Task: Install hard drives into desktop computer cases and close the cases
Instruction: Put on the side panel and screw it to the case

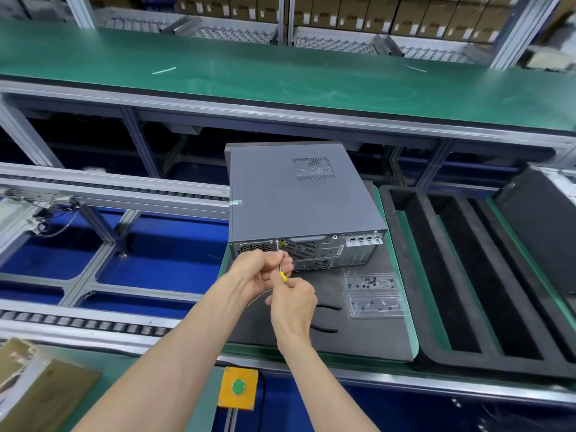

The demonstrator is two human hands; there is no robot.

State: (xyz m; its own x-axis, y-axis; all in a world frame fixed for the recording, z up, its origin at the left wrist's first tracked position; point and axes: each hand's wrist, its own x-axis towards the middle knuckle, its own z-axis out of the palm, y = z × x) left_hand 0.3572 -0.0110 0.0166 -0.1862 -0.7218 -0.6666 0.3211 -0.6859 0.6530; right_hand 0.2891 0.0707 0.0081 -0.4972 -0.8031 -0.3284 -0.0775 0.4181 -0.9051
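Note:
A grey desktop computer case [299,194] lies on its side on a dark foam mat [327,325], its side panel on and its rear ports facing me. A yellow-handled screwdriver [281,266] points up at the top edge of the rear panel, left of the fan grille. My right hand [293,304] grips its handle from below. My left hand [265,268] pinches the metal shaft just in front of the case's rear. The screw at the tip is too small to make out.
A clear plastic tray [374,294] with several small black screws lies right of my hands. Black foam slotted packaging [461,275] sits further right, then another dark case [542,226]. Roller conveyor rails [93,188] run left. A yellow button box [238,388] is below.

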